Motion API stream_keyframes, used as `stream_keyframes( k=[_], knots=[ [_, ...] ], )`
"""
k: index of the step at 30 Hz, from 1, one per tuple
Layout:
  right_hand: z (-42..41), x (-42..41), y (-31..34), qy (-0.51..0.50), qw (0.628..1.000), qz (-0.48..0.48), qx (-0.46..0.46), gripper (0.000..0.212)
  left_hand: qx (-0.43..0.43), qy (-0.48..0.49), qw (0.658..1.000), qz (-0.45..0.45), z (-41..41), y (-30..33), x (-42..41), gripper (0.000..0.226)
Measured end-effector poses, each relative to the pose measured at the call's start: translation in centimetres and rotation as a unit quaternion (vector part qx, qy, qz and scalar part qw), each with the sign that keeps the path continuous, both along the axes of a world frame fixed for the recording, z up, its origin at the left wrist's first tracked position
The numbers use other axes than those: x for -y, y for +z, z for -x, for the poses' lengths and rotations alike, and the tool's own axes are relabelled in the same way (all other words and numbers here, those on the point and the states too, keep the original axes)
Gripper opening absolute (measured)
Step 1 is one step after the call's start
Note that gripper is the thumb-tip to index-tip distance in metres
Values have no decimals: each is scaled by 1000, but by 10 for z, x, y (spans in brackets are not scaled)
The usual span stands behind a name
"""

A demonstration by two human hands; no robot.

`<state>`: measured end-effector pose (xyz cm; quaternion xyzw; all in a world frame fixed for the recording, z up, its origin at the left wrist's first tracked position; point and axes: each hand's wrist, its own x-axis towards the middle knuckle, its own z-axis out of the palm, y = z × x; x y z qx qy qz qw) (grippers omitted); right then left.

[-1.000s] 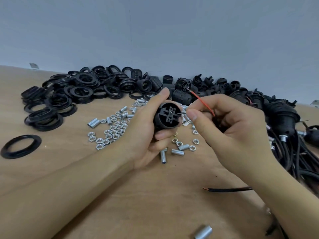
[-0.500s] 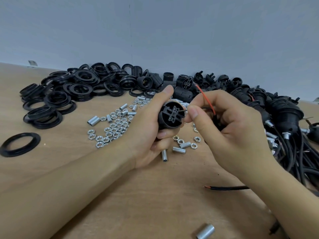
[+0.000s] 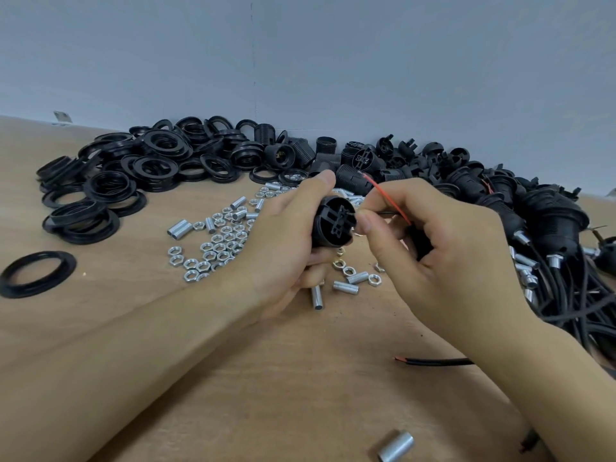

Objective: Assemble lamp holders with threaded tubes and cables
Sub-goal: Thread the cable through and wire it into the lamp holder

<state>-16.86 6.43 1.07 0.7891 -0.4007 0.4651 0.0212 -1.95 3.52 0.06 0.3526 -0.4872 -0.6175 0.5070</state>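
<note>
- Left hand [image 3: 283,241]: curled round a black lamp holder [image 3: 333,221], thumb along its top edge and fingers wrapped underneath, holding it above the wooden table [image 3: 300,378] with its open terminal end facing the camera.
- Right hand [image 3: 443,261]: thumb and forefinger pressed together, pinching a thin wire end at the holder's terminal face; the remaining fingers are curled round a black part that is mostly hidden.
- Red wire [image 3: 386,198]: rises from between the right fingers, slanting up and to the left.
- Nuts [image 3: 216,248] and short threaded tubes [image 3: 346,287]: scattered on the table below and left of the hands; one tube [image 3: 396,446] lies apart near the bottom edge.
- Black rings [image 3: 133,175]: heaped at the far left, one single ring [image 3: 36,273] lying alone.
- Finished holders with cables [image 3: 550,235]: piled at the right.
- Loose black cable [image 3: 436,361]: on the table beneath the right forearm, its red core showing at the tip.
</note>
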Motion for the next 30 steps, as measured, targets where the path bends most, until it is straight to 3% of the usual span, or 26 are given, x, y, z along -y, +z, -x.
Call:
stream_keyframes(
  k=[10,15,20,26,30],
  knots=[
    [0,0,0,30,999,-6,13,7,20,8,999,23,1,-1,-5,40],
    [3,3,-2,43,998,-33,6,9,-12,-28,998,-51,2,-4,-3,42],
    [2,6,-4,40,999,6,18,18,-14,-39,998,-57,1,-4,4,36],
    [2,2,-4,56,997,7,51,10,-23,-48,996,-67,-1,-5,4,37],
    [1,1,0,52,998,24,9,9,-49,-61,994,-76,-2,-9,5,39]
  ],
)
